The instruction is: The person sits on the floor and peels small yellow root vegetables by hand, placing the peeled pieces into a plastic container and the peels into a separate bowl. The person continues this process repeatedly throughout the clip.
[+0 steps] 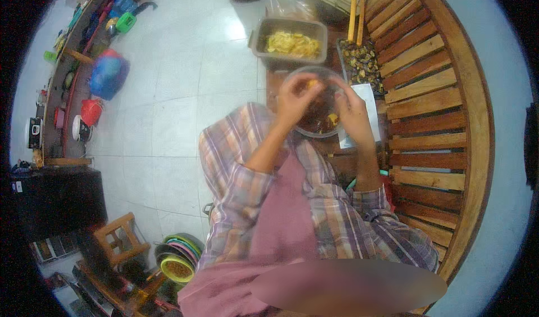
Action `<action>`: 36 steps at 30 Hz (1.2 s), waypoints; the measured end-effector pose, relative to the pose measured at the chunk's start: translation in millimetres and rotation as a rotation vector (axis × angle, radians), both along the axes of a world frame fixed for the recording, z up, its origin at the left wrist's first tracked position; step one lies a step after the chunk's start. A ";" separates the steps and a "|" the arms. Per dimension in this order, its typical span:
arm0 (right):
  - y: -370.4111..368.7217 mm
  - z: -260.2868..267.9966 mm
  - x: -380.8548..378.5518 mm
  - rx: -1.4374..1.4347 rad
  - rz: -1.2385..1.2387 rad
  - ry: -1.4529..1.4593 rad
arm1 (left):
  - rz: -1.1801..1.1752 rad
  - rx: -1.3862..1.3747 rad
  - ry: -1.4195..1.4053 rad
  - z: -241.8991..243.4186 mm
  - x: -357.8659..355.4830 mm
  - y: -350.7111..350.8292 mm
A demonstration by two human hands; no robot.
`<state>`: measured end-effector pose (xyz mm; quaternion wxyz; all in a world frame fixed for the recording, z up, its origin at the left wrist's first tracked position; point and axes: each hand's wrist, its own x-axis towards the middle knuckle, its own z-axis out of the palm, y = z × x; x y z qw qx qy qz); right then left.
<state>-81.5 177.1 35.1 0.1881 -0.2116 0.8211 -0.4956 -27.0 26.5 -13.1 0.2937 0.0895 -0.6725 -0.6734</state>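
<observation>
Over a round clear plastic tub (313,128), my left hand (297,96) pinches a small yellow-orange piece of food (312,83) between thumb and fingertips. My right hand (350,111) is at the tub's other side, its fingers bent over the rim; whether it holds anything is unclear. Another yellow piece (332,120) lies inside the tub near my right hand, above dark contents. Beyond the tub stands a rectangular plastic container (254,50) with pale yellow slices (292,44). A tray of small dark and yellowish pieces (360,60) sits at the right, and white paper (370,106) lies beside my right hand.
A slatted wooden bench back (425,119) curves along the right. Two long wooden handles (356,18) rise from the tray. A clear plastic bag (290,3) lies behind the rectangular container. Pale floor tiles (168,106) extend left; stacked colourful basins (179,258) stand at lower left.
</observation>
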 end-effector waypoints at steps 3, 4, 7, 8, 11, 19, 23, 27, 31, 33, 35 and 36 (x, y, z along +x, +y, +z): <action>-1.4 -4.7 0.8 -0.169 0.168 0.400 | 0.019 0.028 -0.027 -6.0 -2.4 -1.4; -0.9 -6.7 1.1 -0.140 0.174 0.382 | 0.022 -0.013 -0.050 -7.4 -2.8 -1.9; 0.0 -9.0 -3.0 0.185 0.077 0.442 | -0.022 -0.028 -0.078 -7.6 -2.2 -1.6; -0.6 -8.3 -4.4 0.219 0.072 0.482 | -0.046 -0.015 -0.083 -6.1 -0.4 -1.4; -0.7 -4.6 -4.6 -0.017 0.022 0.340 | -0.073 0.063 -0.053 -0.9 1.1 -1.4; 8.2 5.7 -2.2 -0.086 0.100 0.018 | -0.073 0.100 -0.055 1.9 0.8 -0.1; 7.9 -1.2 -3.5 -0.127 0.101 0.094 | 0.036 -0.097 -0.010 -2.1 -3.8 -2.3; 2.5 -2.8 -0.2 -0.136 0.150 0.290 | -0.022 0.016 -0.012 -7.0 -2.7 -2.4; 2.7 4.2 1.8 0.134 0.152 0.236 | -0.049 -0.006 -0.058 -6.2 -1.1 -4.4; 2.5 4.9 -0.3 0.254 0.076 0.275 | -0.076 0.039 -0.076 -4.2 -0.3 -4.4; 2.2 1.9 -3.5 0.203 0.015 0.291 | -0.075 0.062 -0.100 -2.7 -0.5 -3.4; 2.0 -0.8 -4.5 0.106 -0.006 0.282 | -0.080 0.147 -0.058 -2.7 -0.7 -2.6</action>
